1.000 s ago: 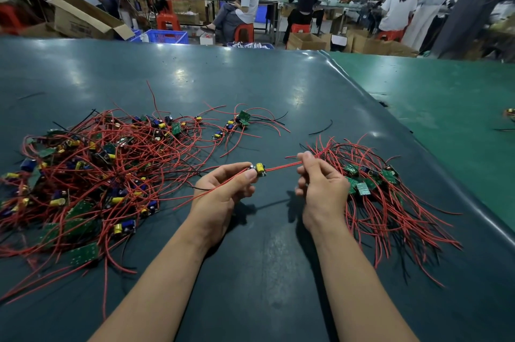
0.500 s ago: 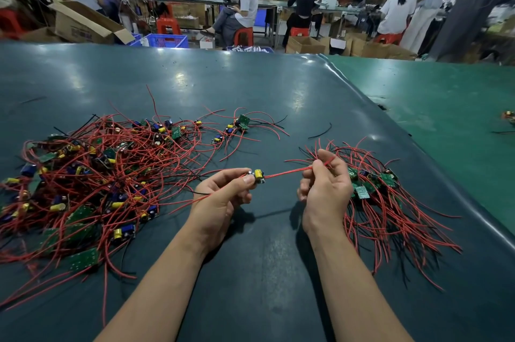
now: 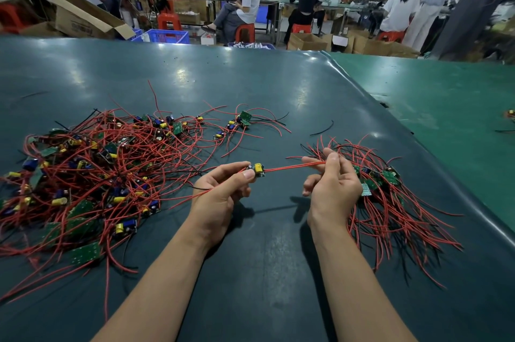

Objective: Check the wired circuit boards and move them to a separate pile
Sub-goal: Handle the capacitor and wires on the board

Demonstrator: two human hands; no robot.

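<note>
A small green circuit board with a yellow cylindrical capacitor (image 3: 258, 169) is held above the dark teal table mat (image 3: 262, 272), just left of the frame's centre. It is pinched between the thumb and forefinger of the left hand (image 3: 220, 196); the remaining fingers of that hand are curled loosely beneath. A thin red wire (image 3: 292, 167) is stretched from the board to the right and is pinched at its far end by the thumb and forefinger of the right hand (image 3: 333, 188), whose other fingers are bent inward. The wire is drawn nearly straight between the two hands. A second red lead is seen trailing from the left hand down and to the left.

In the left half of the frame a large tangled pile of red-wired boards with blue and yellow components (image 3: 83, 174) is spread over the mat. A smaller pile of red-wired green boards (image 3: 390, 196) is lying at the right, directly behind and beside the right hand; whether the hand touches it cannot be told. A loose short black wire (image 3: 323, 129) is lying on the mat between the two piles, toward the upper middle.

Across the top of the frame, seated workers on red plastic stools (image 3: 245, 31), an open brown cardboard box (image 3: 80, 17) and a blue plastic crate (image 3: 167, 35) are visible, blurred.
</note>
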